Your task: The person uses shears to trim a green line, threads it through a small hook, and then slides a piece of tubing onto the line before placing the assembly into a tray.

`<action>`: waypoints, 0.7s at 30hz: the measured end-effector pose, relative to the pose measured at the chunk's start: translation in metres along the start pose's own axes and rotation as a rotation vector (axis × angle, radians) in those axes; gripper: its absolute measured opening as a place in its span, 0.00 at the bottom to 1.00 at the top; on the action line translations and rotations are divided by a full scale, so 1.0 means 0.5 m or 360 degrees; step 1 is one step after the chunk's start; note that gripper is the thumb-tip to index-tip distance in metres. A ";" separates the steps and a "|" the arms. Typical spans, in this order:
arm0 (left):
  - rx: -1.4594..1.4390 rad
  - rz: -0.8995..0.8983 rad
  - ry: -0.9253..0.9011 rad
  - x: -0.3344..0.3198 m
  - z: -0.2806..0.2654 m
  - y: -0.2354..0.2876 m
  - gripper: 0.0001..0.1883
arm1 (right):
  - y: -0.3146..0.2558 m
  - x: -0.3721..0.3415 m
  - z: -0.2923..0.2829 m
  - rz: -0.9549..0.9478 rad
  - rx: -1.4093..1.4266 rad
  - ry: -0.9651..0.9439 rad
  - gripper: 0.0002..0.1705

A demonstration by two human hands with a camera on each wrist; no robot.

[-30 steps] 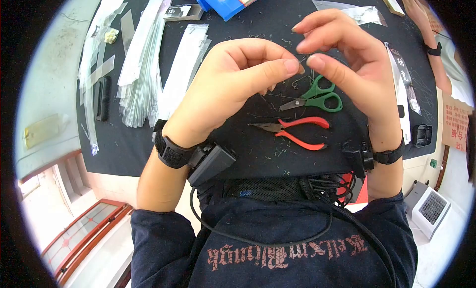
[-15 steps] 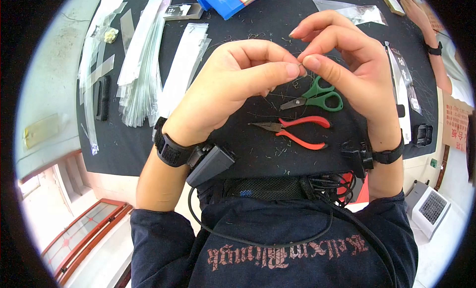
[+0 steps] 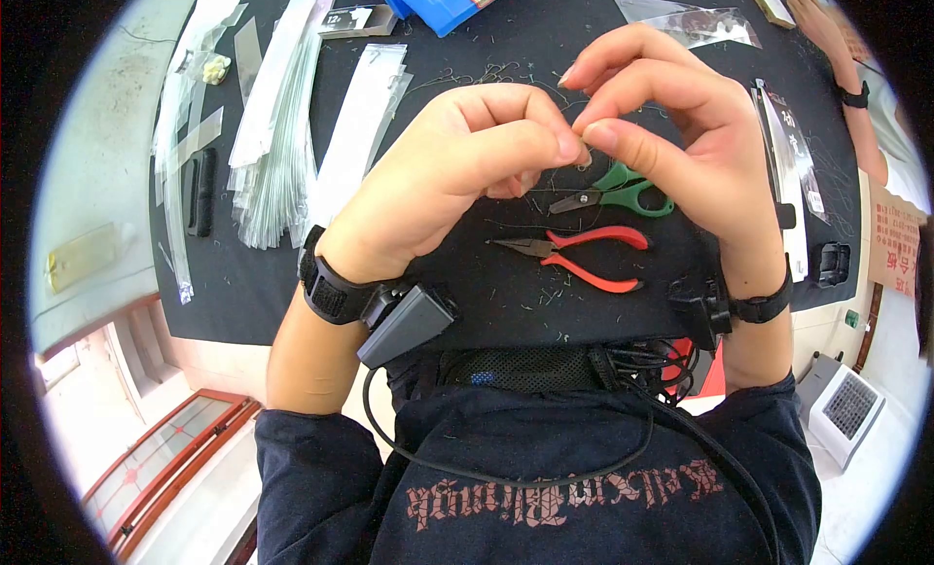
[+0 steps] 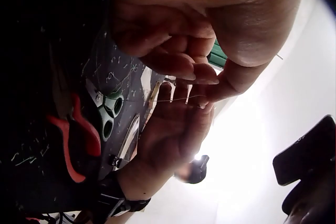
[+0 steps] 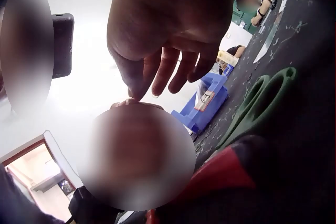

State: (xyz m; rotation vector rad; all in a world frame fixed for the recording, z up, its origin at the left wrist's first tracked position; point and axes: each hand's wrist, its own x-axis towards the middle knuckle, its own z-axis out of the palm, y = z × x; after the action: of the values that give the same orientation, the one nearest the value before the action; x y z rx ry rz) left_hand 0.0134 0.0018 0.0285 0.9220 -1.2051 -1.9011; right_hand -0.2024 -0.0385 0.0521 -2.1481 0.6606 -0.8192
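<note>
In the head view the left hand and right hand meet fingertip to fingertip above the black table. The left hand pinches a thin thread-like line between thumb and forefinger, its other fingers curled in. The right thumb and forefinger pinch at the same spot, the other fingers raised and bent. Whatever small piece sits between the fingertips is hidden. Below the hands lie green-handled scissors, partly behind the right thumb, and red-handled needle-nose pliers.
Small hook-like wires and line scraps lie beyond the hands. Clear plastic sleeves are stacked at left, near a black bar. A blue bin stands at the back. Another person's arm reaches in at upper right.
The right thumb and forefinger, apart a second ago, have closed together at the left fingertips. Both hands have shifted slightly left and toward the body. Scissors and pliers stay put.
</note>
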 end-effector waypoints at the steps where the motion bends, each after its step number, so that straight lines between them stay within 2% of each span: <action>1: 0.0005 -0.0008 0.0042 0.000 0.001 0.001 0.09 | 0.002 0.000 0.001 0.0012 0.0054 0.0029 0.04; 21: 0.0056 0.0132 0.0160 0.001 0.006 0.006 0.09 | 0.015 -0.008 0.001 0.0207 0.0429 0.0032 0.06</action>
State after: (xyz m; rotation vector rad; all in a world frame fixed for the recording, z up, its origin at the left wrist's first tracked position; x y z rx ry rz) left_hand 0.0111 0.0018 0.0323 0.9597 -1.2016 -1.7526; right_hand -0.2062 -0.0401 0.0447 -1.8379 0.6532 -0.8108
